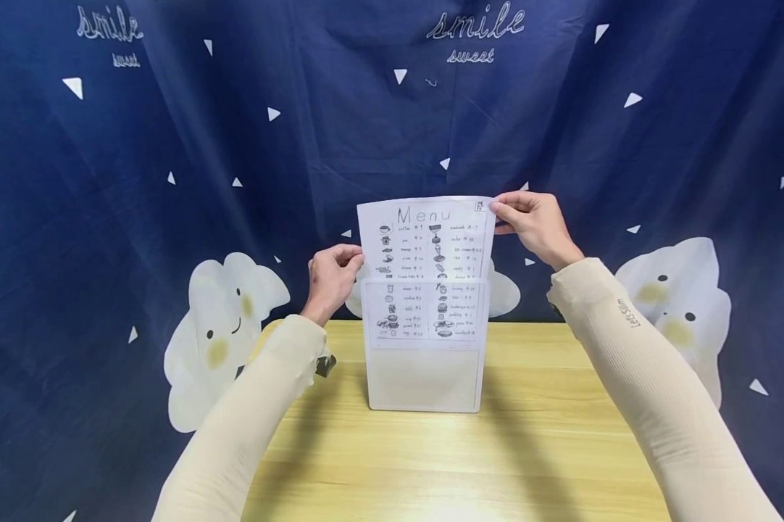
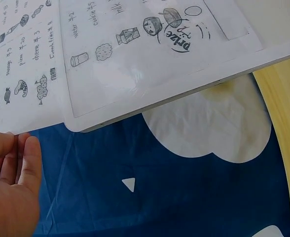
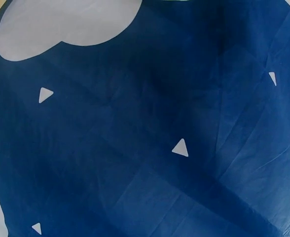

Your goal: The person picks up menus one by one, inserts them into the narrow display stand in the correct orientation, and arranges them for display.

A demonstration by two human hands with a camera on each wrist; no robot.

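Observation:
A paper menu (image 1: 457, 254) with small drawings and handwritten prices stands half inside an upright white display stand (image 1: 424, 380). Its lower part shows through the stand's clear front, while the upper part rises above the stand's top edge. My left hand (image 1: 332, 281) pinches the sheet's left edge, just above the stand. In the left wrist view, that hand's fingertips (image 2: 31, 143) lie at the paper's edge, near the stand's rounded corner. Higher up, my right hand (image 1: 535, 223) pinches the top right corner between thumb and fingers. The right wrist view shows mostly curtain.
The stand rests on a light wooden table (image 1: 424, 464). Behind it hangs a dark blue curtain (image 1: 340, 116) with white triangles, lettering and cloud shapes. A small black object (image 1: 325, 365) shows at the left sleeve's cuff.

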